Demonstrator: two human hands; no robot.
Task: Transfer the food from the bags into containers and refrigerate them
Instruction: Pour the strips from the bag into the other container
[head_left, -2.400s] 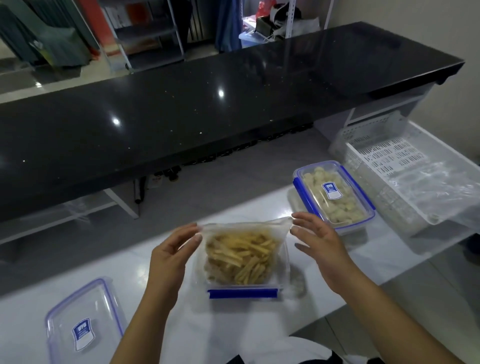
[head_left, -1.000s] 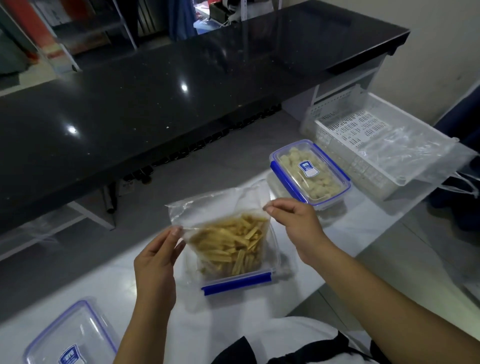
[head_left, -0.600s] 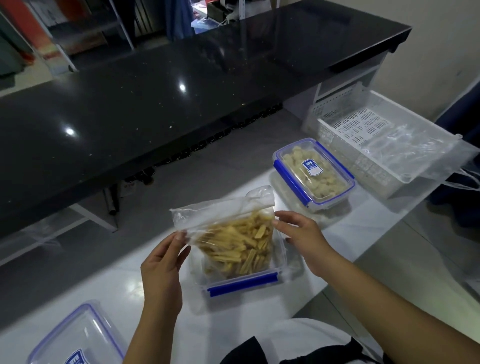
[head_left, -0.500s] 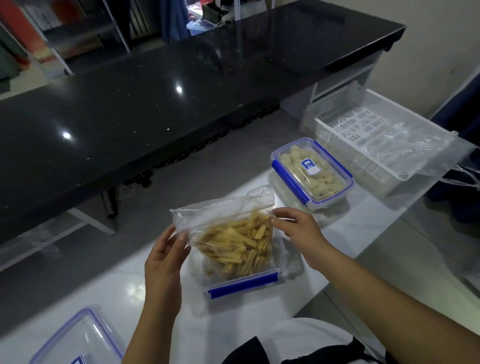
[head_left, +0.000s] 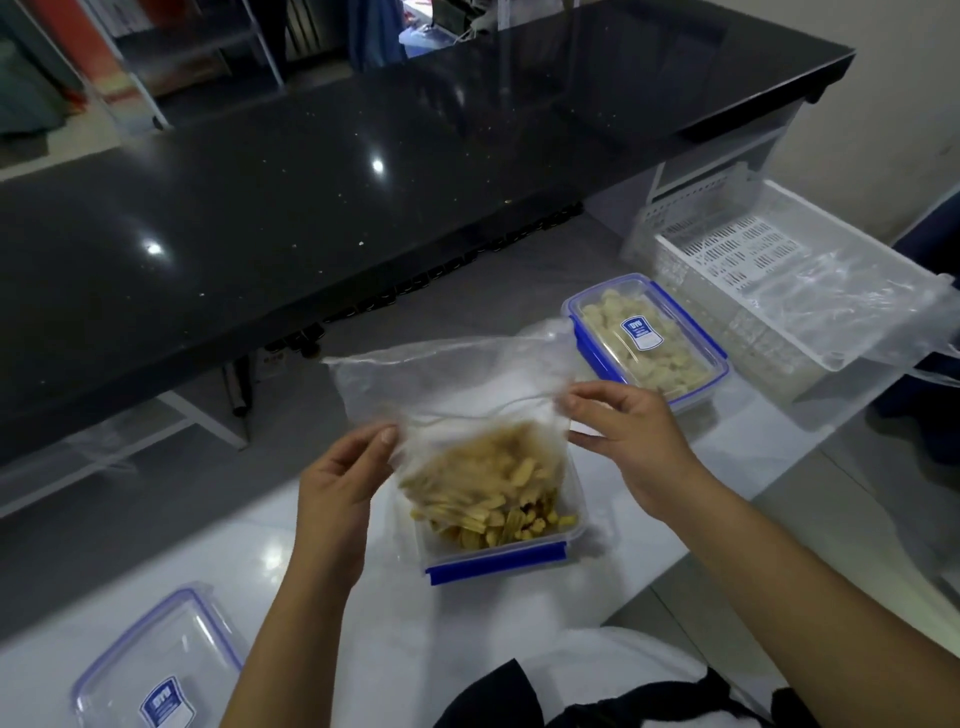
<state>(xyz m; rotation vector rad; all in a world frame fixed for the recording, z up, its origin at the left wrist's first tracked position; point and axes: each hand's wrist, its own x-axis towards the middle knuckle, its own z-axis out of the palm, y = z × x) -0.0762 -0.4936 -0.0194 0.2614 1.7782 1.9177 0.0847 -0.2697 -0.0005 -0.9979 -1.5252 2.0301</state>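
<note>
A clear plastic bag (head_left: 452, 384) hangs upside down over an open container (head_left: 498, 558) with blue clips on the white counter. Yellow fries (head_left: 488, 499) spill from the bag's mouth into the container; some lie loose at its near side. My left hand (head_left: 337, 483) pinches the bag's left edge. My right hand (head_left: 623, 436) grips its right edge. Both hold the bag above the container.
A closed container (head_left: 647, 338) of pale food pieces stands to the right. A white slotted basket (head_left: 737, 254) with plastic film over it sits at far right. A loose lid (head_left: 156, 670) lies at the near left. A black countertop (head_left: 311, 182) runs across behind.
Both hands have lifted the bag higher off the container. The fries have slid down out of the bag into the container, and the bag's upper part is now empty.
</note>
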